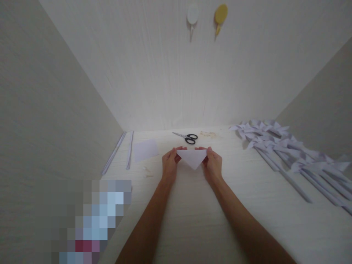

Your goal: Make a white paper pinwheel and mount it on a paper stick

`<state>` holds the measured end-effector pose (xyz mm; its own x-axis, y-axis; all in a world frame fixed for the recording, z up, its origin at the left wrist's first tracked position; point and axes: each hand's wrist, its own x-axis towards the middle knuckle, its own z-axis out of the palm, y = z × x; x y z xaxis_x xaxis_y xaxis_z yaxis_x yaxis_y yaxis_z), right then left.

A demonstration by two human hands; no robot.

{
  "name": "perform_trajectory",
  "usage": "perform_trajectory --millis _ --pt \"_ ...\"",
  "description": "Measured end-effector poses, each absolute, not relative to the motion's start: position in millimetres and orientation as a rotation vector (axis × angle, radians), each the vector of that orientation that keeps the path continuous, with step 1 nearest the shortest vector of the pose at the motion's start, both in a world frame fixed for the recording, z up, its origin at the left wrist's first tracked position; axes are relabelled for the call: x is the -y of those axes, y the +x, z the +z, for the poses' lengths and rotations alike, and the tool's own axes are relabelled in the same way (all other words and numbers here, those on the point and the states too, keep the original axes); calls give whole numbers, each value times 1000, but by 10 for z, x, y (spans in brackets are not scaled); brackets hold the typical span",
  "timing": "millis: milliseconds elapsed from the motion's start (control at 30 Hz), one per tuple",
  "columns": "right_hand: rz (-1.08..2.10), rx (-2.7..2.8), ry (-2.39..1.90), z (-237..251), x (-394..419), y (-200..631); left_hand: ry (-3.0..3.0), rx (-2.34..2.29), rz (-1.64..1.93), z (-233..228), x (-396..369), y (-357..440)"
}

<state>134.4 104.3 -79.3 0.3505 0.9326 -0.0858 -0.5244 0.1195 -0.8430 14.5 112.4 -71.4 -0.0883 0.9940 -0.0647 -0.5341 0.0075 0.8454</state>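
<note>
A white sheet of paper [193, 158], folded into a triangle with its point toward me, is held up just above the table. My left hand [169, 163] pinches its left corner, and my right hand [213, 163] pinches the right one. Just beyond the hands lies a pair of scissors [187, 138] with black handles, blades pointing left. Flat on the table to the left is a square of white paper [146, 150]. Two small pale pieces lie near my left wrist, one of them a light stick-like piece [149, 176]; I cannot make out what they are.
Several white paper pinwheels [275, 141] on rolled-paper sticks are heaped at the right. Two rolled-paper sticks [129, 150] lie at the left. Small tan bits [208, 134] are scattered beyond the scissors. A white hook [193, 16] and a yellow hook [220, 15] are on the back wall. The lower left is pixelated.
</note>
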Motion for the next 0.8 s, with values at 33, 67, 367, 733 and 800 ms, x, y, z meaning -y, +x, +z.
perform_trajectory --millis 33,67,367,733,800 --pt "1146 544 -926 -796 -1047 1357 700 -867 1448 -711 -1124 142" --pt "1150 546 -923 -797 -1051 1367 689 -864 1430 -708 -1125 139" --pt "1265 529 -849 -741 -1059 1388 613 -877 1396 -659 -1143 97" --pt "1302 489 -812 -706 -1065 1379 592 -901 1488 -647 -1123 139" --pt "1309 474 -811 -704 -1069 1368 586 -913 1500 -651 -1121 143"
